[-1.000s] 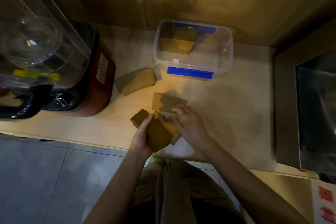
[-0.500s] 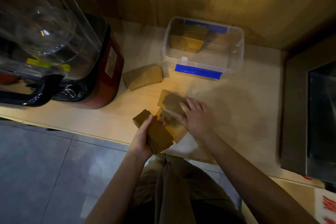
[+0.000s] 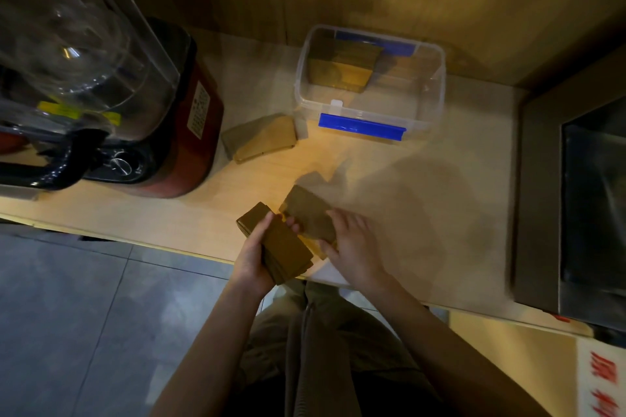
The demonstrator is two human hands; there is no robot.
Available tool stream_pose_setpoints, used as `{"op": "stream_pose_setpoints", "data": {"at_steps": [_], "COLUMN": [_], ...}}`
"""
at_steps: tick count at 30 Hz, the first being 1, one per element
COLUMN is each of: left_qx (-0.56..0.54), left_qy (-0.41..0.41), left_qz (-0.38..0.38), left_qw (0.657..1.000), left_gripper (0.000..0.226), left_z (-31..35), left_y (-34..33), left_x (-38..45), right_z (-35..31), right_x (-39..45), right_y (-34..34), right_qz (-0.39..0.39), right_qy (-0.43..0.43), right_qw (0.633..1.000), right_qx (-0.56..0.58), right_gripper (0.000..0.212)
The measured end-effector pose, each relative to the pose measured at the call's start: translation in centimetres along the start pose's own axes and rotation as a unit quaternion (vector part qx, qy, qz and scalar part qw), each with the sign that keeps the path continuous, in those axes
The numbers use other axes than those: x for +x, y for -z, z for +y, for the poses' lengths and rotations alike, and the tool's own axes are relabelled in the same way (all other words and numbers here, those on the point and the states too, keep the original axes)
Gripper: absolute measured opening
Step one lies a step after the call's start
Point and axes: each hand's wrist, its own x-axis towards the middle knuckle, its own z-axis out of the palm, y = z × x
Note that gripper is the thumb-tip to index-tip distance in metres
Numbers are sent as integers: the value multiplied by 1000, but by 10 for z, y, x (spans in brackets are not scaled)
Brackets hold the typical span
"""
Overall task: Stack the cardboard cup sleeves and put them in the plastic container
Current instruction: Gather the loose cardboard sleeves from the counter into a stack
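Observation:
My left hand [image 3: 254,259] grips a thick stack of brown cardboard sleeves [image 3: 283,247] at the counter's near edge. Just right of it, my right hand [image 3: 352,244] holds a single flat sleeve [image 3: 310,213], lifted at a tilt over one or two more sleeves lying on the counter. Another small pile of sleeves [image 3: 261,139] lies farther back, left of the clear plastic container [image 3: 430,91]. The container has blue clips, stands open by the wall, and holds a stack of sleeves [image 3: 342,69] in its left half.
A large blender with a clear jar and red base [image 3: 200,132] fills the left of the wooden counter [image 3: 423,200]. A dark metal appliance [image 3: 576,200] stands at the right. The counter's near edge runs just under my hands, with grey floor tiles below.
My right hand has picked a sleeve up off the counter pile and drawn it toward the stack in my left hand. The camera has shifted slightly.

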Motion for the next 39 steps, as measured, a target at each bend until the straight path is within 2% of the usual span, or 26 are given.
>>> {"op": "stream_pose_setpoints", "data": {"at_steps": [3,9,16,18,21,24,28,33,37,39], "left_qx": [1,-4,-4,-8,-16,-19,-2,65,38,15], "left_qy": [1,0,6,9,1,0,-1,-18,5,3], "left_qz": [5,20,15,11,10,4,-8,-78,-135,-148], "left_qw": [1000,1000,1000,1000,1000,1000,1000,995,990,989], "left_gripper": [43,27,28,31,33,46,54,52,65,55], "left_z": [-2,-6,-8,-7,-6,-5,-4,-5,-4,-5], "left_y": [2,4,4,2,-1,-5,-13,-32,-46,-51], "left_x": [-1,-3,-3,-4,-5,-3,1,-1,2,6], "right_z": [-4,0,3,5,6,-1,-17,-31,-33,-30], "right_x": [-8,-14,-13,-11,-7,-9,-17,-24,-31,-33], "right_y": [-11,-21,-23,-19,-6,16,44,53,49,49], "right_qz": [-3,18,61,73,69,96,117,88,83,76], "right_qy": [-1,22,18,22,-24,-100,-113,-92,-66,-46], "right_qw": [1000,994,990,992,996,963,922,919,940,955], "right_qx": [-11,-106,-125,-96,53,232,351,373,324,282], "right_gripper": [61,57,59,65,67,61,52,44,54,57]}}
